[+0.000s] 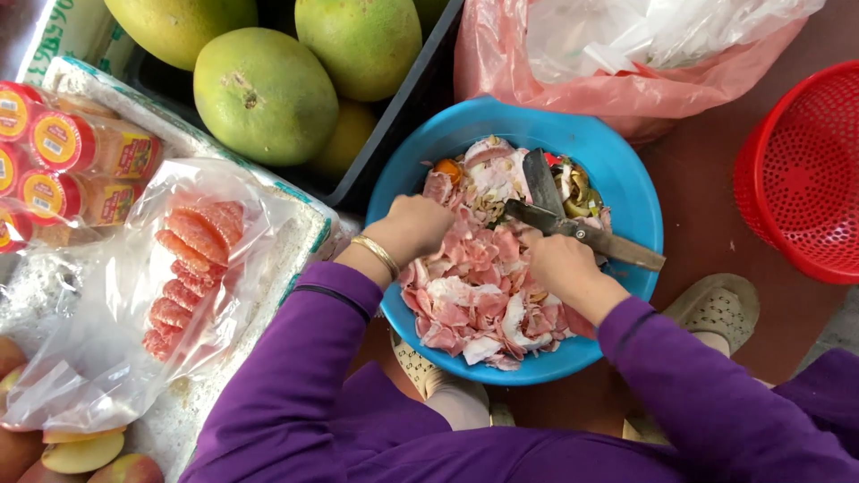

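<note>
Left hand (413, 225) curled knuckles-up, pressed into the pink peel scraps (479, 291); whether it grips any, I cannot tell. Right hand (559, 264), fisted, lies at the scraps' three o'clock, near the knife (573, 224). Both hands well apart, inside the blue bowl (617, 165). Pomelos (266, 94) at ten o'clock.

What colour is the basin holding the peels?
Blue; the basin shows clearly in the head view, under both hands.
</note>
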